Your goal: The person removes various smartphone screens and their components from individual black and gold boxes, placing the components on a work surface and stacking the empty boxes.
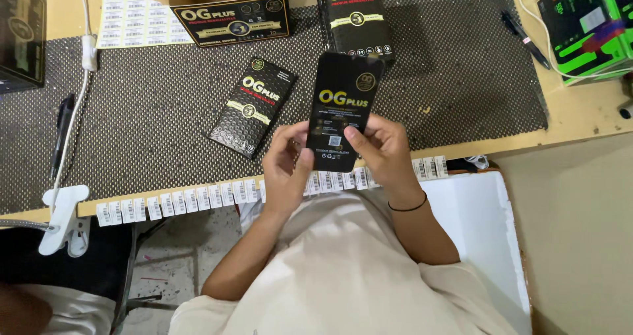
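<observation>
I hold a flat black packet (pixel 341 104) with yellow and white print upright over the table's front edge. My left hand (pixel 287 167) grips its lower left edge, thumb on the front. My right hand (pixel 381 152) grips its lower right side, thumb near a small square code on the packet. A matching black packet (pixel 252 106) lies flat on the dark textured mat (pixel 158 111), just left of my hands. Two black boxes of the same design sit further back, one (pixel 232 20) lying flat and one (pixel 355 15) behind the held packet.
A row of small white barcode stickers (pixel 184 200) lines the table's front edge, and a sticker sheet (pixel 135 15) lies at the back left. Two pens (pixel 524 38) (pixel 60 134), a white clamp (pixel 62 219) with cable, green boxes (pixel 587 25) and a white foam box (pixel 491 223) surround me.
</observation>
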